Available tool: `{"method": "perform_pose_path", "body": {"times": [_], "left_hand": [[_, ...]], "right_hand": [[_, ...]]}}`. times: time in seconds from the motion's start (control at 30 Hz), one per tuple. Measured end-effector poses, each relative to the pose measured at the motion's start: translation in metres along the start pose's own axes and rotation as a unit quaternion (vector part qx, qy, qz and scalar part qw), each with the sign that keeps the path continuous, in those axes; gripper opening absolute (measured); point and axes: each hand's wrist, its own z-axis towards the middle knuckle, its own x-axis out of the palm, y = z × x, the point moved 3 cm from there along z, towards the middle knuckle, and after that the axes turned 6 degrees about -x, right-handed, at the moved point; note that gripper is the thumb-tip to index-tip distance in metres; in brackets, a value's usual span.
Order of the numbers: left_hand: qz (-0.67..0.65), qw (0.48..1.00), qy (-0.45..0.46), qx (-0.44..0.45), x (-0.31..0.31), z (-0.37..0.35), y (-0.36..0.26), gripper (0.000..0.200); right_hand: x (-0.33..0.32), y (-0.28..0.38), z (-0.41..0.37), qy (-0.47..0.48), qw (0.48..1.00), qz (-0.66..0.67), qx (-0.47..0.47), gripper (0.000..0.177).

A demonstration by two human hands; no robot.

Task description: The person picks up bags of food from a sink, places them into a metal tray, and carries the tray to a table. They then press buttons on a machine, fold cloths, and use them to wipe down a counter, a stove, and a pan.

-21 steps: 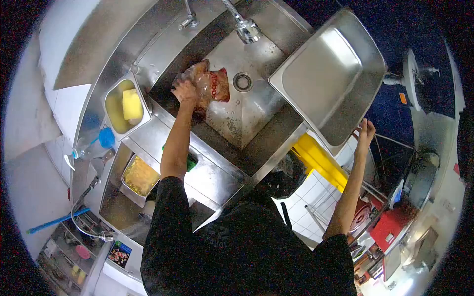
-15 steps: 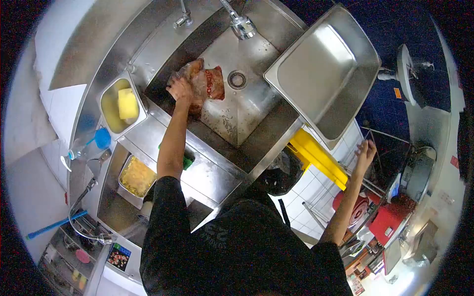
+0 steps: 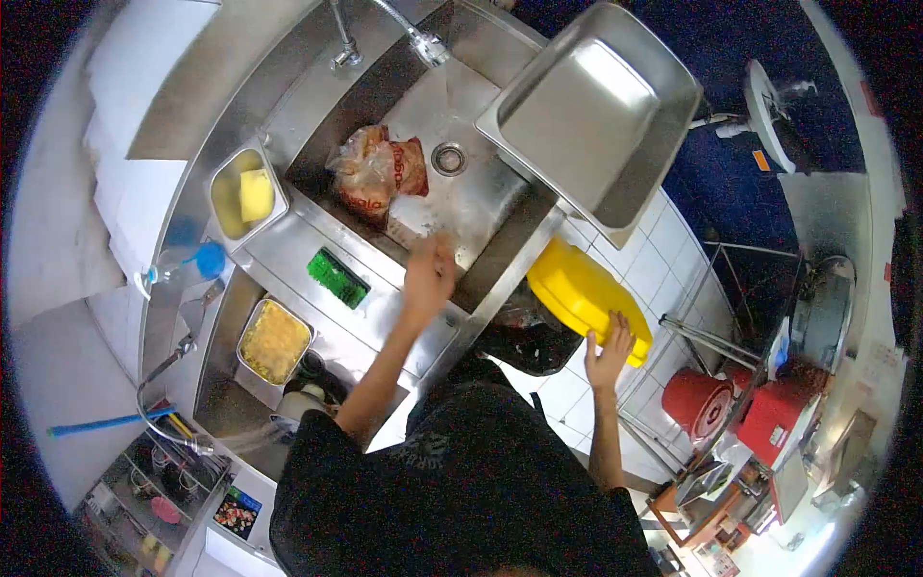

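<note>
My left hand [image 3: 431,273] hovers above the near wall of the sink, fingers loosely bent and slightly blurred, with nothing visible in it. Beyond it, two clear plastic packs with red print lie in the sink: a larger pack [image 3: 365,178] holding something brownish, and a smaller red-brown pack [image 3: 410,167] touching it near the drain. To the right, my right hand [image 3: 612,353] lies with spread fingers on a yellow lid [image 3: 577,287]. This lid is tilted over a black bag [image 3: 529,346], which is partly hidden.
A deep steel pan [image 3: 586,125] rests across the sink's right rim. A green scrubber [image 3: 337,278] lies on the ledge. Left are a small steel container [image 3: 231,207] with a yellow sponge [image 3: 256,195] and a tray of yellowish food [image 3: 276,341]. The faucet [image 3: 428,46] hangs over the sink.
My left hand has let go of the larger pack and moved right and nearer. My right hand has come down onto the yellow lid, whose broad face now shows more. The view has shifted.
</note>
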Motion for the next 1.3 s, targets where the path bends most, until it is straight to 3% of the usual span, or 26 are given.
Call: {"method": "perform_pose_path", "body": {"times": [0.07,0.13,0.2,0.27,0.33,0.43,0.53,0.6,0.67,0.73,0.77,0.8,0.83,0.87,0.93,1.0,1.03,1.07,1.13,1.23,1.3], "left_hand": [[-0.083,0.996,0.027,-0.008,0.03,-0.062,-0.005,0.021],[-0.064,0.987,0.134,-0.057,0.035,-0.108,-0.036,0.022],[-0.058,0.991,0.112,0.04,0.047,-0.148,-0.047,0.025],[-0.07,0.982,0.17,-0.045,0.043,-0.176,-0.065,0.028],[-0.07,0.987,0.143,-0.029,0.038,-0.193,-0.07,0.026],[-0.06,0.993,0.099,-0.026,0.03,-0.191,-0.074,0.019],[0.001,0.997,0.078,-0.021,0.03,-0.151,-0.061,0.017],[0.011,0.999,0.044,0.023,0.035,-0.099,-0.053,0.014],[0.075,0.995,0.064,0.001,0.055,-0.032,-0.027,0.018],[0.175,0.976,0.126,0.002,0.097,0.042,0.051,0.019],[0.254,0.956,0.138,-0.046,0.121,0.075,0.079,0.021],[0.343,0.926,0.158,0.019,0.155,0.108,0.148,0.022],[0.387,0.891,0.226,-0.07,0.18,0.136,0.177,0.023],[0.41,0.896,0.165,0.033,0.199,0.154,0.217,0.027],[0.426,0.857,0.275,-0.091,0.226,0.197,0.248,0.033],[0.428,0.845,0.317,-0.043,0.25,0.216,0.291,0.043],[0.511,0.843,0.151,0.079,0.26,0.222,0.299,0.047],[0.568,0.798,-0.022,0.199,0.273,0.223,0.304,0.05],[0.434,0.892,0.033,0.12,0.292,0.227,0.334,0.053],[0.435,0.859,0.26,-0.078,0.256,0.24,0.265,0.046],[0.46,0.847,0.258,-0.065,0.248,0.235,0.259,0.041]], "right_hand": [[0.016,-0.002,-0.03,-0.021,0.999,-0.011,-0.021,0.065],[0.03,0.001,-0.053,-0.026,0.999,-0.019,-0.031,0.074],[0.041,0.006,-0.069,-0.051,0.997,0.001,-0.049,0.069],[0.057,-0.003,-0.072,-0.06,0.993,0.012,-0.099,0.063],[0.067,-0.007,-0.083,-0.064,0.988,0.024,-0.136,0.057],[0.051,-0.006,-0.056,-0.15,0.976,-0.005,-0.156,0.04],[0.035,-0.018,-0.018,-0.192,0.969,-0.014,-0.156,0.032],[0.025,-0.025,0.005,-0.2,0.967,-0.027,-0.155,0.025],[0.008,-0.034,0.025,-0.215,0.956,-0.045,-0.195,0.024],[-0.016,-0.039,0.05,-0.192,0.961,-0.033,-0.194,0.025],[-0.019,-0.045,0.061,-0.163,0.964,-0.026,-0.207,0.03],[-0.018,-0.053,0.071,-0.129,0.967,-0.019,-0.221,0.035],[-0.015,-0.061,0.077,-0.098,0.97,-0.037,-0.219,0.033],[-0.012,-0.066,0.078,-0.071,0.973,-0.042,-0.216,0.033],[-0.01,-0.07,0.087,-0.066,0.976,-0.02,-0.205,0.025],[-0.01,-0.064,0.094,-0.075,0.976,-0.037,-0.202,0.024],[-0.008,-0.068,0.093,-0.069,0.975,-0.055,-0.205,0.022],[-0.005,-0.068,0.094,-0.073,0.974,-0.052,-0.208,0.021],[-0.004,-0.076,0.09,-0.061,0.979,-0.05,-0.187,0.026],[-0.006,-0.071,0.099,-0.052,0.974,-0.09,-0.201,0.026],[-0.006,-0.071,0.103,-0.064,0.968,-0.113,-0.213,0.027]]}}
